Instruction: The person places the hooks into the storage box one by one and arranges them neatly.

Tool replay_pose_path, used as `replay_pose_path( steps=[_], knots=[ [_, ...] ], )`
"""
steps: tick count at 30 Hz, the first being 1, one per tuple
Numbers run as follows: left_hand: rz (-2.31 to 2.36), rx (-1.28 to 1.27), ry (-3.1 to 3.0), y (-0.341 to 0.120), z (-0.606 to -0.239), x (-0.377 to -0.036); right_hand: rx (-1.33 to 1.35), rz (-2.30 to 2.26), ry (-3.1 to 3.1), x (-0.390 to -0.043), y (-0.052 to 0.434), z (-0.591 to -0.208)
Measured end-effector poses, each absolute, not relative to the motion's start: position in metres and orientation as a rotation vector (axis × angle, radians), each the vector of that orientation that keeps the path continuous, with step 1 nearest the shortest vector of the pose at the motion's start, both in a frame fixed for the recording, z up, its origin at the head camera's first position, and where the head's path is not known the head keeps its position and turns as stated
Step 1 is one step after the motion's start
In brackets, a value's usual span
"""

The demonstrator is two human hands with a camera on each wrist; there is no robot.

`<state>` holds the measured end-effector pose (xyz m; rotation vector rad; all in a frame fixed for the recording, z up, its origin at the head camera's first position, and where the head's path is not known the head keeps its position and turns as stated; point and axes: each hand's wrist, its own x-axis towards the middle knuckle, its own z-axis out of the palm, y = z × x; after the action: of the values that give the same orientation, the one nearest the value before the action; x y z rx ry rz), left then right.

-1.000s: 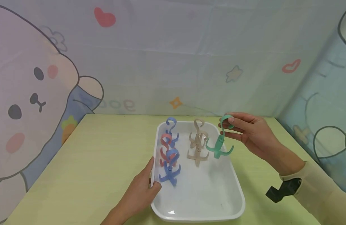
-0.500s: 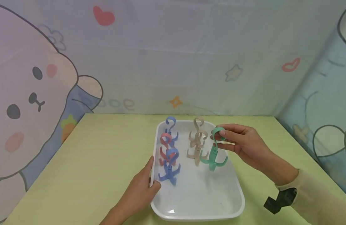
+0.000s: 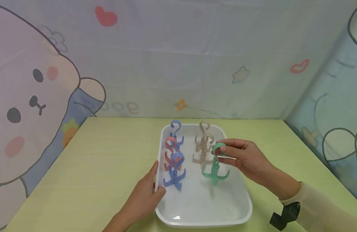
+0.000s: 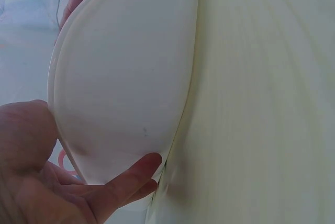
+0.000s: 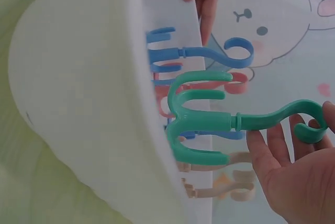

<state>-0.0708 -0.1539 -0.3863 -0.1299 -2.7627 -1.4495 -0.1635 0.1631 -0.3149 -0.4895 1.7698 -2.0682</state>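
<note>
My right hand (image 3: 251,161) pinches the curled top of a green multi-prong hanger hook (image 3: 215,170), which hangs prongs down over the right side of a white tray (image 3: 207,209). In the right wrist view the green hook shows its swivel neck and several upturned prongs. With the thumb over the rim and fingers along the outer wall, my left hand (image 3: 143,196) grips the tray's left side. Along that side stand two blue hooks (image 3: 174,177) with a pink hook (image 3: 168,154) between them. Two beige hooks (image 3: 202,158) stand at the back right, just behind the green one.
The tray rests on a pale yellow-green table (image 3: 108,154). Behind it hangs a printed cloth (image 3: 195,64) with a cartoon bear, hearts and stars. More printed cloth (image 3: 335,96) borders the table's right side. A black device (image 3: 285,216) is strapped to the right wrist.
My right hand has lowered the green hook and carried it leftward and nearer, from over the tray's right rim to inside its outline. My left hand keeps its grip on the tray.
</note>
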Motion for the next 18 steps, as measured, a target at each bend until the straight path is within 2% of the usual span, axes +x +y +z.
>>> replay_pose_path(
  steps=[18],
  knots=[
    [-1.459,-0.137,-2.757,-0.155,-0.387,-0.071,-0.400,-1.991,1.738,-0.161,0.154,-0.343]
  ],
)
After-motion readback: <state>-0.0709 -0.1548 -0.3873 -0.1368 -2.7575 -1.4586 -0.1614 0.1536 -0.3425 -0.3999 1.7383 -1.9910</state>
